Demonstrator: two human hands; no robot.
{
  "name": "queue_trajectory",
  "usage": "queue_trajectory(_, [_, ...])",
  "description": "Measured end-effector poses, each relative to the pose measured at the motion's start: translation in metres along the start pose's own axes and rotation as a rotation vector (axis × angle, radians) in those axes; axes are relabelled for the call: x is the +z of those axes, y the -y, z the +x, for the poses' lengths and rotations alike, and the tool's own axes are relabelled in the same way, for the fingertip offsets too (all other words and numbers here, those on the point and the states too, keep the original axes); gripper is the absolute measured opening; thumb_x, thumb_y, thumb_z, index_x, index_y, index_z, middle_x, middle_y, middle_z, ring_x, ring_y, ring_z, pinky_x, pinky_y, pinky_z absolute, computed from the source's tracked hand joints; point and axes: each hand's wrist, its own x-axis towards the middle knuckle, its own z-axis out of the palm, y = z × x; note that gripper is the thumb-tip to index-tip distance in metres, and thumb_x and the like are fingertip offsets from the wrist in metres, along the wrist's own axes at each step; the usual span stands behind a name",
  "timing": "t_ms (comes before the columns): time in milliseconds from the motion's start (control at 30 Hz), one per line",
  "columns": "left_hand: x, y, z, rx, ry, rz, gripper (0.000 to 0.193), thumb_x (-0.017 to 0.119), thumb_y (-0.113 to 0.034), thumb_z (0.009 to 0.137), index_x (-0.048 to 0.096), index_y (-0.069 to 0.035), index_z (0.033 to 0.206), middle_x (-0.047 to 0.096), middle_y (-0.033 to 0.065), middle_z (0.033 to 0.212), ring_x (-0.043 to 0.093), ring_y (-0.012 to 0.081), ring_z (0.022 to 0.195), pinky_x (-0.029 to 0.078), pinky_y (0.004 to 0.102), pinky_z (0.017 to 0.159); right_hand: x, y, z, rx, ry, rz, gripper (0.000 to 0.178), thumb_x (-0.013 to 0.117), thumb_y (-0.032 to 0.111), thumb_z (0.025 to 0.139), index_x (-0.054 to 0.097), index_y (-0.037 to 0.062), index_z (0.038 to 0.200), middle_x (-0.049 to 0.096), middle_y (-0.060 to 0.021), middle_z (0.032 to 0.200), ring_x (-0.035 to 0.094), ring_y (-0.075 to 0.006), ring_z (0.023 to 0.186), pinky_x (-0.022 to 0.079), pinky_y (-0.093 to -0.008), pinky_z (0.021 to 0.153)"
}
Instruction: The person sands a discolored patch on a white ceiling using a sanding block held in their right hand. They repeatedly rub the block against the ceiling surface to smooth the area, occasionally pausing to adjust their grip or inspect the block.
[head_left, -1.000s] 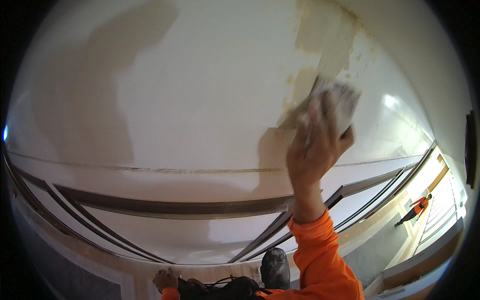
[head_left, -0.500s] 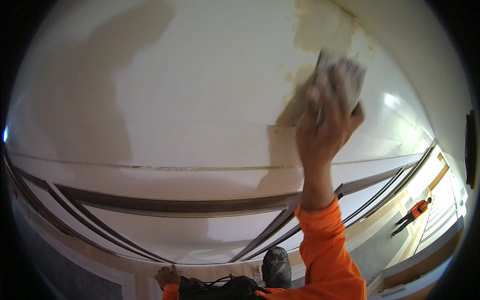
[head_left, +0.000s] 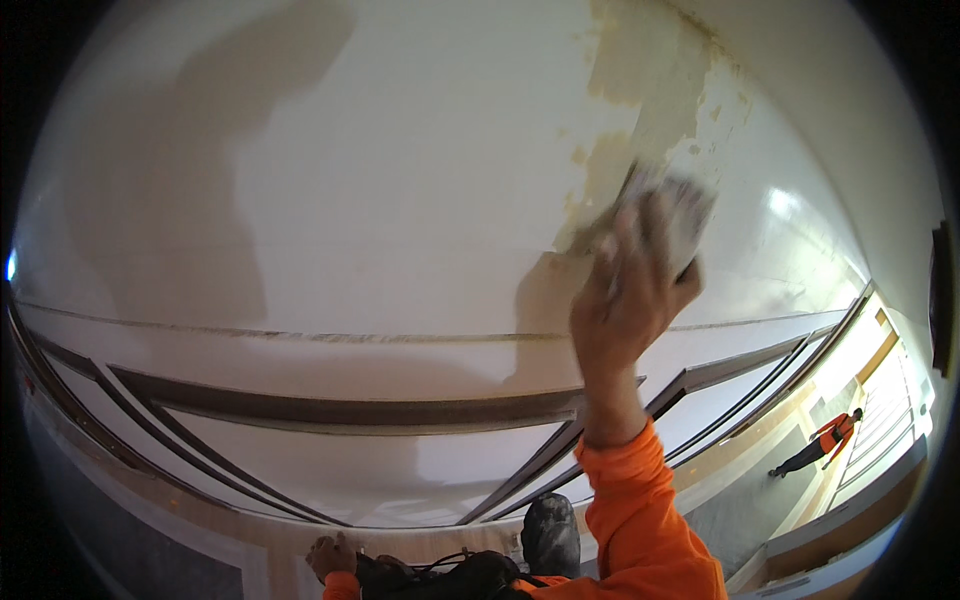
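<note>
The right hand [head_left: 632,290] has slid down and slightly left along the wall [head_left: 430,200] compared with half a second ago, bringing a blurred greyish block [head_left: 690,205] with it. More of the tan patch [head_left: 650,85] above the fingers is now uncovered, and the block is just beyond the fingertips, near the patch's lower end. This hand is partly curled, fingers spread along the block and thumb at its right side, gripping it. Its forearm, in an orange sleeve [head_left: 645,500], reaches up and forward, the back of the hand toward the camera. The left hand [head_left: 332,558] is low, well apart to the left, its fingers loosely bent; whether it holds anything I cannot tell. Dark trim [head_left: 360,412] crosses the wall between the hands.
</note>
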Motion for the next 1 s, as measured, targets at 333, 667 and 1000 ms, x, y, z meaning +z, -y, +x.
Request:
queue_trajectory(333, [0.004,0.005,-0.004,-0.04,-0.032,0.032,0.048,0.049,-0.045,0.09,0.073,-0.003,0.092,0.068,0.0136,0.105,0.061,0.0338,0.102,0.039,0.0465,0.097,-0.006,0.014,-0.001,0.038,0.063,-0.002,0.022,0.063,0.01,0.088,0.072,0.0097,0.108,0.068,-0.0089,0.118,0.059,-0.03,0.116,0.035,-0.0414,0.1])
queue_trajectory(667, [0.003,0.005,-0.001,-0.005,0.031,0.061,0.052,0.043,-0.047,0.094,0.07,-0.003,0.096,0.065,0.0152,0.107,0.06,0.0338,0.102,0.04,0.0519,0.094,-0.003,0.01,0.0,0.014,0.047,0.011,0.032,0.069,0.007,0.079,0.07,0.0096,0.111,0.065,-0.0081,0.124,0.057,-0.031,0.112,0.035,-0.0449,0.097])
queue_trajectory(1000, [-0.003,-0.005,-0.001,-0.035,0.065,0.071,0.051,0.045,-0.048,0.093,0.071,-0.003,0.096,0.066,0.0154,0.106,0.061,0.0336,0.101,0.043,0.0511,0.089,0.002,0.002,0.021,0.016,0.029,0.008,0.023,0.063,0.012,0.088,0.07,0.0099,0.11,0.068,-0.0084,0.118,0.059,-0.0281,0.117,0.035,-0.0403,0.099])
